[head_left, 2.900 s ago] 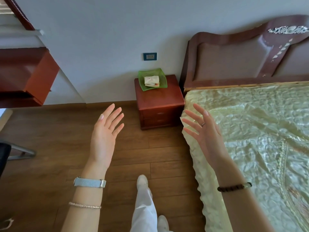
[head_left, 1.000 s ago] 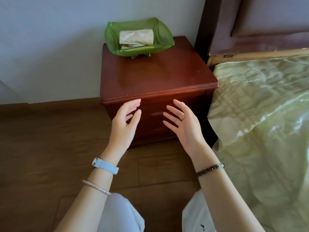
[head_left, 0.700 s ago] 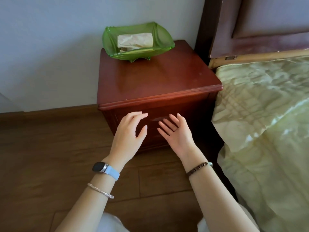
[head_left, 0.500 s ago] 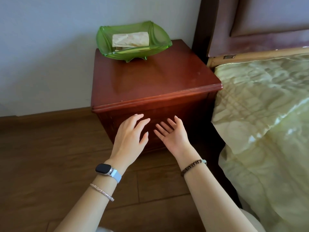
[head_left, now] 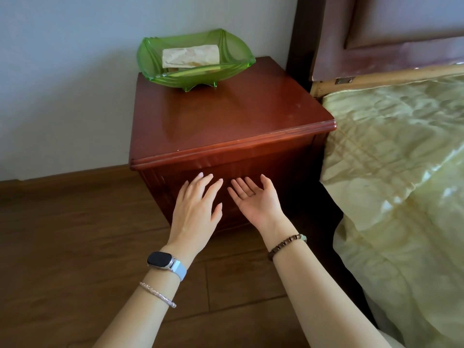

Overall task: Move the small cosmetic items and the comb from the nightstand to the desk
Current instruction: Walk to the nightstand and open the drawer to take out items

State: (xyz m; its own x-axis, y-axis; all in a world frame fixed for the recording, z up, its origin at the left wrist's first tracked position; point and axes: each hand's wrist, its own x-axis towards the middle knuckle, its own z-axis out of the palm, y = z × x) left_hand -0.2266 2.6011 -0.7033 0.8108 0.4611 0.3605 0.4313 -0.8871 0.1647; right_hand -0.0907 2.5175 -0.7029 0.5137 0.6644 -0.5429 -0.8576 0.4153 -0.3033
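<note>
A dark red wooden nightstand [head_left: 226,116] stands against the wall beside the bed. On its back left corner sits a green glass dish [head_left: 233,61] holding a beige folded packet [head_left: 190,55] and some flat items under it. No cosmetic item or comb shows on the bare top. My left hand [head_left: 195,209] is palm-down in front of the nightstand's drawer face, fingers spread. My right hand [head_left: 256,199] is just beside it, palm up and empty. Both hands sit below the top's front edge.
A bed with a pale green satin cover [head_left: 396,172] fills the right side, its dark headboard [head_left: 376,33] behind. Brown wooden floor [head_left: 75,234] lies to the left and below. A grey wall [head_left: 62,84] backs the nightstand.
The view came close to the nightstand. Both hands dropped from chest height to the drawer front; the left turned palm-down and the right turned palm-up.
</note>
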